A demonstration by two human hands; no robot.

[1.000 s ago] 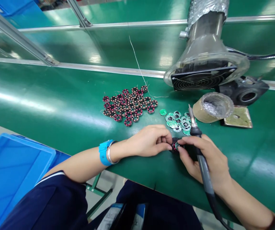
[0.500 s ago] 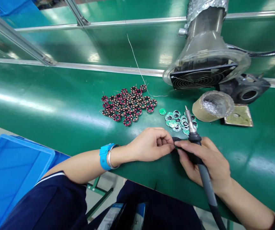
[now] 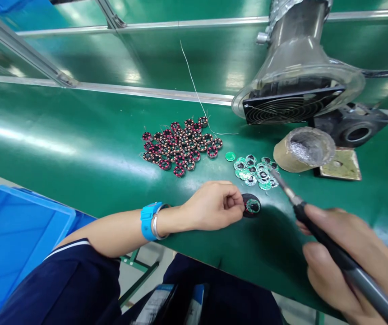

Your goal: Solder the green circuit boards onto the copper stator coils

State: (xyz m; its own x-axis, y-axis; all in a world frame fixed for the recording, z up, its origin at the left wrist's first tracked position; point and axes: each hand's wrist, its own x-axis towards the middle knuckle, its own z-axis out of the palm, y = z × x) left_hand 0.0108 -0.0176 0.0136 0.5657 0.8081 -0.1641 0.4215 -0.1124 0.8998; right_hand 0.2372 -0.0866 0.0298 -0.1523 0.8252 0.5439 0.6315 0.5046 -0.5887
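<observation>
My left hand (image 3: 214, 205) rests on the green table with thumb and fingers pinched together at the left edge of a small black round holder (image 3: 256, 213). Whatever the fingertips grip there is hidden. On that holder lies a green ring-shaped circuit board (image 3: 253, 206) with a dark centre and a trace of red along its side. To the right, my right hand (image 3: 366, 239), slightly blurred, is closed around a soldering iron (image 3: 325, 237). Its metal tip points up and left toward a cluster of round green circuit boards (image 3: 244, 174), apart from the holder.
Many copper-wound coils (image 3: 180, 146) lie behind my left hand. A thin solder wire (image 3: 192, 81) rises behind them. Back right are a fume extractor (image 3: 292, 106), a tan cup (image 3: 287, 155), a sponge tray (image 3: 341, 164) and an iron stand (image 3: 356, 126). A blue bin (image 3: 21, 253) stands left.
My right hand has drawn back right and down with the soldering iron, away from my left fingertips. The holder and its board are now uncovered. My left hand stays almost still.
</observation>
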